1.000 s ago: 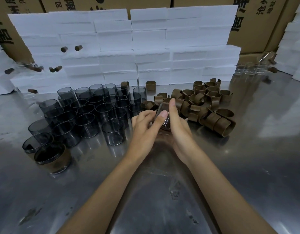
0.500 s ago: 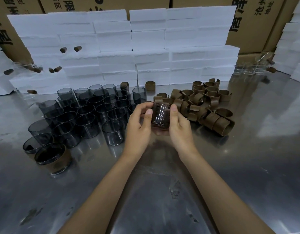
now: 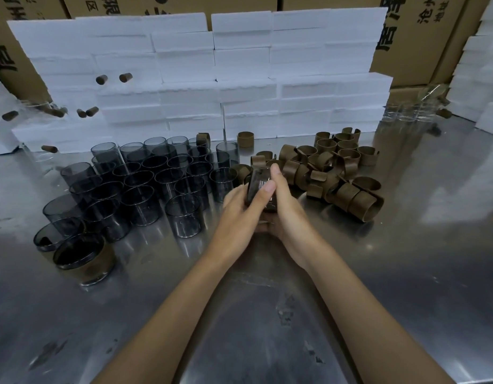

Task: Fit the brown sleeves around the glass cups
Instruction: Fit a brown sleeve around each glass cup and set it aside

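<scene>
Both hands hold one smoky glass cup (image 3: pixel 259 184) just above the steel table, at mid-frame. My left hand (image 3: pixel 241 209) wraps it from the left with the thumb across its side. My right hand (image 3: pixel 285 206) cups it from the right, a finger over its top. A brown sleeve seems to be around the cup, mostly hidden by fingers. Several bare glass cups (image 3: pixel 145 184) stand grouped to the left. A pile of brown sleeves (image 3: pixel 334 173) lies to the right. One sleeved cup (image 3: pixel 83 259) stands at the near left.
A wall of white foam blocks (image 3: pixel 212 79) stands behind the cups, with cardboard boxes (image 3: pixel 417 40) beyond it. More foam blocks (image 3: pixel 483 79) are stacked at the right edge. Clear glassware (image 3: pixel 417 109) sits at the back right. The steel table (image 3: pixel 267 314) extends toward me.
The cup has been turned and tipped in my hands. My left thumb has shifted across its side and my right fingers have closed over its top.
</scene>
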Tool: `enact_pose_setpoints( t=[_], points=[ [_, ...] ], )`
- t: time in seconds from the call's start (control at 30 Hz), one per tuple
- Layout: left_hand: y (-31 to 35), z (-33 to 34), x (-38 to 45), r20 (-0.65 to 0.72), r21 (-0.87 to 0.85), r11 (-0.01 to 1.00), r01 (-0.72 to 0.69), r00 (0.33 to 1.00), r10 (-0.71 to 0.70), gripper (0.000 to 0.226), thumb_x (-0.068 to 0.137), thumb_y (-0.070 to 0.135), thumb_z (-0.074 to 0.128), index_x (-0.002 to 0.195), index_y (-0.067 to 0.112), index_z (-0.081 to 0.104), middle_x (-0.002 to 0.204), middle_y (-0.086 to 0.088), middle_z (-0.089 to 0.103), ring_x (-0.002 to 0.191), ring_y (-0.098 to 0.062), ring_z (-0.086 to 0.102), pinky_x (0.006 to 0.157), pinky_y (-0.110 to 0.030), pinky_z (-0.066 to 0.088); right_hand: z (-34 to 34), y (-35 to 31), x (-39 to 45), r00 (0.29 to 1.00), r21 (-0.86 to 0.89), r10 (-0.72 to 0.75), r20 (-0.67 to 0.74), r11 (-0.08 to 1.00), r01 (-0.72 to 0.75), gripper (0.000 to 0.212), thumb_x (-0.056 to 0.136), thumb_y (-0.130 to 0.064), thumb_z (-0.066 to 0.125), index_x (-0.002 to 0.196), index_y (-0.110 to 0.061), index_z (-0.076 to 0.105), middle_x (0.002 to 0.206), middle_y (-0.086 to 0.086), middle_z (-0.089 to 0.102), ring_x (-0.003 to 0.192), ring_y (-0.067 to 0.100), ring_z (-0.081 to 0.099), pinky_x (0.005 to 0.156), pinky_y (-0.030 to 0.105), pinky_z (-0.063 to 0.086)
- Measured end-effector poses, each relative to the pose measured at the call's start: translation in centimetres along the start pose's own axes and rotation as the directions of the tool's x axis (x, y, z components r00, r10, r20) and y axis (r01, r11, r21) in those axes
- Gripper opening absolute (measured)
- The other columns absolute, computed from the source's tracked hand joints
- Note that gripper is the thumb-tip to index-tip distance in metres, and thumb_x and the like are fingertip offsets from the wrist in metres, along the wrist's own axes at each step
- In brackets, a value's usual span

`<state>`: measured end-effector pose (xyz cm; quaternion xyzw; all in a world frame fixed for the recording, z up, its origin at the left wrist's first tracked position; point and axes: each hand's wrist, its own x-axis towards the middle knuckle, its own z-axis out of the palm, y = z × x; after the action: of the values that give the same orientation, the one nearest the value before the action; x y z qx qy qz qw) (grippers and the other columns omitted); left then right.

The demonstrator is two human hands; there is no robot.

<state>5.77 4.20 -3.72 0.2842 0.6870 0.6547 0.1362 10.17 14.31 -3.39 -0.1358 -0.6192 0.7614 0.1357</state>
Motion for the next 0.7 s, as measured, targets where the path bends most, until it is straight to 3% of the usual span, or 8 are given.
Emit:
enact_pose_setpoints(
  t=[0.07,0.17,0.23,0.37,0.43,0.5,0.57,0.7],
  points=[
    [-0.1,-0.3,0.2,0.007,0.091,0.995,-0.029,1.000,0.028,0.049,0.088,0.079,0.046,0.123,0.051,0.066,0.134,0.011,0.062,0.139,-0.009,0.047,0.113,-0.039,0.043,0.1,0.2,0.1,0.998,-0.062,-0.023,-0.058,0.998,0.019,0.082,0.073,-0.095,0.043,0.129,-0.040,0.068,0.131,-0.007,0.070,0.124,0.014,0.065,0.108,0.047,0.051],
    [0.0,-0.1,0.2,-0.026,0.047,0.999,-0.021,0.999,0.022,0.061,0.080,0.081,0.049,0.134,0.053,0.056,0.134,0.017,0.061,0.136,-0.008,0.051,0.114,-0.041,0.044,0.1,0.4,0.0,0.989,-0.058,-0.077,-0.124,0.996,0.070,0.080,0.077,-0.093,0.036,0.123,-0.038,0.072,0.118,-0.005,0.076,0.109,0.011,0.072,0.092,0.040,0.060],
    [0.0,-0.2,0.4,-0.057,-0.001,1.000,-0.008,0.998,0.008,0.077,0.079,0.080,0.056,0.143,0.037,0.051,0.135,0.006,0.059,0.127,-0.013,0.059,0.106,-0.038,0.051,-0.2,0.4,0.0,0.980,-0.052,-0.105,-0.169,0.994,0.098,0.074,0.091,-0.082,0.033,0.122,-0.028,0.072,0.108,0.000,0.079,0.100,0.014,0.076,0.083,0.037,0.063],
    [0.1,-0.6,0.4,-0.080,0.070,0.997,-0.020,0.996,0.026,0.048,0.094,0.058,0.050,0.134,0.030,0.052,0.124,0.006,0.062,0.110,-0.010,0.063,0.078,-0.010,0.047,-0.6,0.0,0.0,0.961,-0.029,-0.143,-0.237,0.990,0.141,0.052,0.109,-0.051,0.031,0.114,-0.017,0.070,0.090,0.007,0.079,0.075,0.021,0.077,0.060,0.028,0.061],
    [0.0,-0.9,0.6,-0.124,0.084,0.996,-0.042,0.991,0.052,0.034,0.103,0.042,0.050,0.132,0.024,0.057,0.126,0.001,0.064,0.106,-0.007,0.061,0.082,-0.014,0.048,-0.8,0.0,-0.2,0.951,-0.043,-0.190,-0.244,0.982,0.185,0.042,0.111,-0.039,0.033,0.114,-0.017,0.069,0.091,0.005,0.078,0.071,0.019,0.076,0.061,0.025,0.060],
    [0.0,-1.2,0.7,-0.146,0.113,0.992,-0.061,0.986,0.078,0.033,0.107,0.033,0.049,0.133,0.017,0.061,0.129,-0.002,0.065,0.112,-0.011,0.061,0.096,-0.028,0.050,-1.0,-0.1,-0.3,0.945,-0.077,-0.223,-0.238,0.975,0.210,0.034,0.111,-0.034,0.037,0.112,-0.021,0.068,0.093,0.003,0.077,0.071,0.017,0.075,0.065,0.025,0.060],
    [0.0,-1.4,0.7,-0.163,0.110,0.992,-0.066,0.983,0.083,0.034,0.108,0.026,0.048,0.136,0.012,0.062,0.130,-0.003,0.067,0.122,-0.016,0.061,0.106,-0.031,0.047,-0.9,-0.4,-0.4,0.944,-0.074,-0.214,-0.251,0.977,0.202,0.029,0.109,-0.036,0.045,0.112,-0.021,0.069,0.096,0.002,0.077,0.075,0.017,0.076,0.069,0.026,0.061],
    [0.4,-1.4,0.5,-0.179,-0.114,0.993,0.012,0.983,-0.032,0.032,0.108,0.029,0.049,0.128,0.014,0.069,0.124,-0.003,0.073,0.122,-0.016,0.065,0.112,-0.042,0.047,-0.6,-0.6,-0.5,0.971,0.087,-0.079,-0.224,0.991,0.101,0.046,0.095,-0.050,0.063,0.121,-0.012,0.067,0.110,0.011,0.077,0.098,0.026,0.076,0.086,0.037,0.062]
  ],
)
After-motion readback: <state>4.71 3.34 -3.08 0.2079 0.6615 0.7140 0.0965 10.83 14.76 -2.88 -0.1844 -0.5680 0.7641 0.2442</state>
